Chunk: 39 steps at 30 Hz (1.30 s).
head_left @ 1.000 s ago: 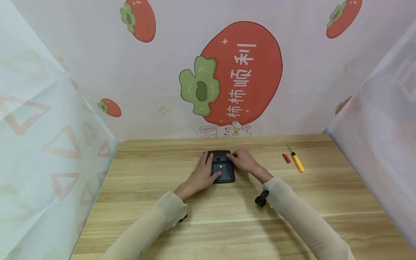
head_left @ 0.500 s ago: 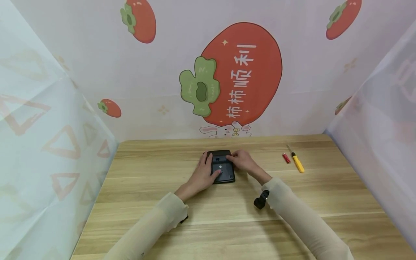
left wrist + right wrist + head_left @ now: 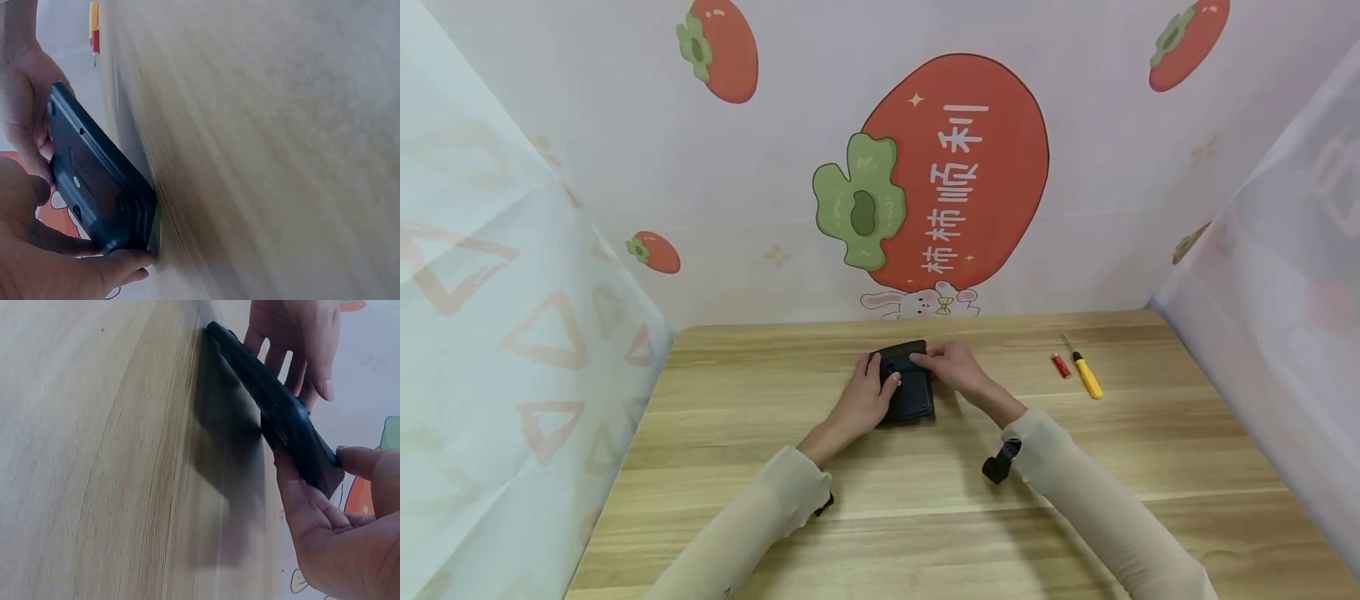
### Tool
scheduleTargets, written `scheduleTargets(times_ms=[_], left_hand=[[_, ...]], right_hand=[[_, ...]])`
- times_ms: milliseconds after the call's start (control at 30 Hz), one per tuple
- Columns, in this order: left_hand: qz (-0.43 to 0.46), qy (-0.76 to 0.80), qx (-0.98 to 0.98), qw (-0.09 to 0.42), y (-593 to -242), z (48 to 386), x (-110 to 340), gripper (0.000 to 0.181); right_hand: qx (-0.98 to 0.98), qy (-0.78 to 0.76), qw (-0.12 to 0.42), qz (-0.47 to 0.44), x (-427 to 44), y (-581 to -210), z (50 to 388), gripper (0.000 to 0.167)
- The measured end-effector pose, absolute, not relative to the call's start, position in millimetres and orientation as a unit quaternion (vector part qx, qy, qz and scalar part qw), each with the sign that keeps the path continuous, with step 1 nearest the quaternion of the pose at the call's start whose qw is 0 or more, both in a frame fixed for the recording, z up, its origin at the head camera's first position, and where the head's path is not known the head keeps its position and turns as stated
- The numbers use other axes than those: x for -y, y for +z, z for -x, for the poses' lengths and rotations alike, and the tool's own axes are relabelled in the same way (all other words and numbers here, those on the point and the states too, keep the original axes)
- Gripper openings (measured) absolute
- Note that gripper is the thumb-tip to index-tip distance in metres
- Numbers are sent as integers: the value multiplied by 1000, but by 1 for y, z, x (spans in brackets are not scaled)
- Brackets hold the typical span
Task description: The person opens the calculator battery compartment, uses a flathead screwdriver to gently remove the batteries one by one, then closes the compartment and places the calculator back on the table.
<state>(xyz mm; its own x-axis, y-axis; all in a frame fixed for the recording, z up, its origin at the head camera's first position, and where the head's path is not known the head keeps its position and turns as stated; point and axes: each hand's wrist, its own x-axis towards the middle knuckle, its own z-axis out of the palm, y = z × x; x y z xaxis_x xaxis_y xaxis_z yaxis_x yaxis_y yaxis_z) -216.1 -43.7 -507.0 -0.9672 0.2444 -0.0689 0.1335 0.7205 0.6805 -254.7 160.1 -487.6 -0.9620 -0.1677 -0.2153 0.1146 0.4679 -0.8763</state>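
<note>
A black calculator (image 3: 913, 397) is held back side up, tilted, with its right side raised off the table. My right hand (image 3: 958, 372) pinches its right edge, thumb above and fingers underneath, as the right wrist view shows. On the other side, my left hand (image 3: 856, 407) holds the left edge with its fingers, its thumb over the back. In the left wrist view the calculator's back (image 3: 94, 172) has a small round light spot and a notch. Its front side is hidden in the head view.
To the right on the wooden table (image 3: 760, 392) lie a small red battery (image 3: 1061, 365) and a yellow-handled screwdriver (image 3: 1087, 377). A printed sheet (image 3: 760, 183) stands behind the table, and pale sheets rise at both sides.
The calculator has gone from lying flat to tilted, its right side lifted and turned slightly. My left thumb has slid up, and both hands have shifted a little left.
</note>
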Motion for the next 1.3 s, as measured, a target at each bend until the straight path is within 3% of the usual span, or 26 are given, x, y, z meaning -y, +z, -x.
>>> scheduleTargets(times_ms=[667, 1000, 1300], left_hand=[[-77, 409, -905, 86, -503, 217, 50, 83], [-66, 433, -895, 85, -506, 219, 52, 90], [-78, 464, -877, 95, -503, 220, 55, 93]], right_hand=[[-728, -661, 176, 32, -140, -477, 246, 51], [-675, -709, 200, 32, -131, -479, 244, 51], [-708, -683, 175, 42, -123, -477, 237, 50]])
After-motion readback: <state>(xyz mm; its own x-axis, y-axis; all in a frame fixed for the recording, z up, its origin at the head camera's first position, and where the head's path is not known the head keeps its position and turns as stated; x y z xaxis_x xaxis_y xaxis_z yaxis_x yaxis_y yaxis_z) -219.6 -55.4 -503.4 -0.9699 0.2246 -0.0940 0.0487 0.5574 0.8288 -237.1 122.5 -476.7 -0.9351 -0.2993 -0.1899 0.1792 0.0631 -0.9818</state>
